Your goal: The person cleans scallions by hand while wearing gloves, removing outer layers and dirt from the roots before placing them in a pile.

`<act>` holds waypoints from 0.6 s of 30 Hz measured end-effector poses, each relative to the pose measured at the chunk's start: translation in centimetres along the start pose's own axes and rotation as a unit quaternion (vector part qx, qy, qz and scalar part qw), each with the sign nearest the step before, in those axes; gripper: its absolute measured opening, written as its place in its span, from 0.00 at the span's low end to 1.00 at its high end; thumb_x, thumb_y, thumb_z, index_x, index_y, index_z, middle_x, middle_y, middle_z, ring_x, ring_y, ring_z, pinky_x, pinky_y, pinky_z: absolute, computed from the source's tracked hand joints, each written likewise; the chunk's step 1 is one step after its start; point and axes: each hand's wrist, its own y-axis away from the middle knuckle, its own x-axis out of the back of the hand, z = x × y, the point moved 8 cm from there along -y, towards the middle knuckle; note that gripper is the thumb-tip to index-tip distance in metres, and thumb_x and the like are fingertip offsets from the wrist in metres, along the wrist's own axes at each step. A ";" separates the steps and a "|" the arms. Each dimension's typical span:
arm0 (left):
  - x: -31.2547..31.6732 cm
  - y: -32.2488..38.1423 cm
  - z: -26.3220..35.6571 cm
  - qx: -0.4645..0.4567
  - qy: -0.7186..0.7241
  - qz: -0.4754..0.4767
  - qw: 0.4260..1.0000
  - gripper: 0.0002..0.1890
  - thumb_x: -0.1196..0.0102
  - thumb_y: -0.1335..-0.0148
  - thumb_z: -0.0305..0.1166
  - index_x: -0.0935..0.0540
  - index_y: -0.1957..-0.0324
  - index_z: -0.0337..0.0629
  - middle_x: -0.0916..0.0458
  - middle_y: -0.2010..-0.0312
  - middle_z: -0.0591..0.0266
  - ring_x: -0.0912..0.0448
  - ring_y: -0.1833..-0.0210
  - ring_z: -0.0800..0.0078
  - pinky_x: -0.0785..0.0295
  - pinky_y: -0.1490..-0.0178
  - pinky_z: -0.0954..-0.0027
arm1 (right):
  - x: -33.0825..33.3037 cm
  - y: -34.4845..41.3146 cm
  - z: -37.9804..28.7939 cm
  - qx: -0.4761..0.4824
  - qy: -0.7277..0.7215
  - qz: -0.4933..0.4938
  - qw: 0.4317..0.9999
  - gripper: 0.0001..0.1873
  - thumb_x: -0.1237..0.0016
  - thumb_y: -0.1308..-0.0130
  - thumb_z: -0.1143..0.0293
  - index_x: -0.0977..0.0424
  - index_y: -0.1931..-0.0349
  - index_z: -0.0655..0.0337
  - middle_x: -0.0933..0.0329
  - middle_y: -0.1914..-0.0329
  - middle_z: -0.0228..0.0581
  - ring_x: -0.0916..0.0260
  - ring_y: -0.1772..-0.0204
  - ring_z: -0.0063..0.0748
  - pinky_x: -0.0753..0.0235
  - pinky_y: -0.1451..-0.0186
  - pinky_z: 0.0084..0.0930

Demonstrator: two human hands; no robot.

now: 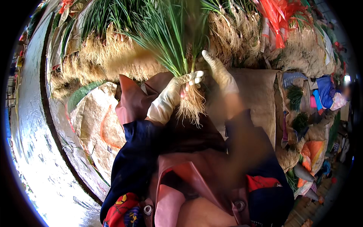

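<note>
My left hand (167, 96), in a whitish glove, grips a bunch of green onions (181, 56) just above the bulbs. Its long green leaves fan upward, and the pale roots (192, 109) dangle below my fingers. Beside the bunch, my gloved right hand (221, 73) is raised with one digit extended close to the leaves. The other fingers of that hand are mostly hidden, so its grip is unclear. A brown apron (195, 136) covers my lap beneath the roots.
Rows of rooted onion bunches (105, 54) lie across the far side, with more bunches (227, 31) at right. Red plastic strips (279, 22) rest on them. A woven sack (96, 130) is at left, brown sheeting (252, 99) at right. Another person (326, 90) sits far right.
</note>
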 end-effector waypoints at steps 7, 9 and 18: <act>-1.0 -0.8 -0.4 0.020 0.139 -0.087 0.986 0.20 0.50 0.38 0.32 0.30 0.48 0.27 0.22 0.67 0.61 0.24 0.69 0.74 0.26 0.64 0.75 | -0.9 -0.7 -1.5 0.038 0.076 -0.016 0.996 0.27 0.44 0.48 0.49 0.30 0.54 0.58 0.35 0.54 0.41 0.41 0.52 0.37 0.39 0.52 0.39; -1.4 -0.9 -0.6 0.027 0.189 -0.108 0.976 0.18 0.49 0.39 0.30 0.29 0.50 0.26 0.22 0.68 0.61 0.24 0.69 0.74 0.26 0.61 0.75 | -0.1 0.0 -3.4 0.149 0.111 -0.045 0.982 0.10 0.46 0.41 0.61 0.25 0.66 0.56 0.24 0.75 0.29 0.30 0.73 0.24 0.29 0.67 0.25; 0.0 -0.2 -0.9 0.010 -0.066 0.043 0.997 0.17 0.46 0.41 0.32 0.25 0.54 0.30 0.23 0.71 0.64 0.31 0.79 0.86 0.36 0.80 0.87 | 0.5 1.5 -3.9 0.053 0.207 -0.022 0.977 0.22 0.48 0.41 0.51 0.27 0.62 0.63 0.22 0.73 0.40 0.27 0.73 0.26 0.29 0.70 0.21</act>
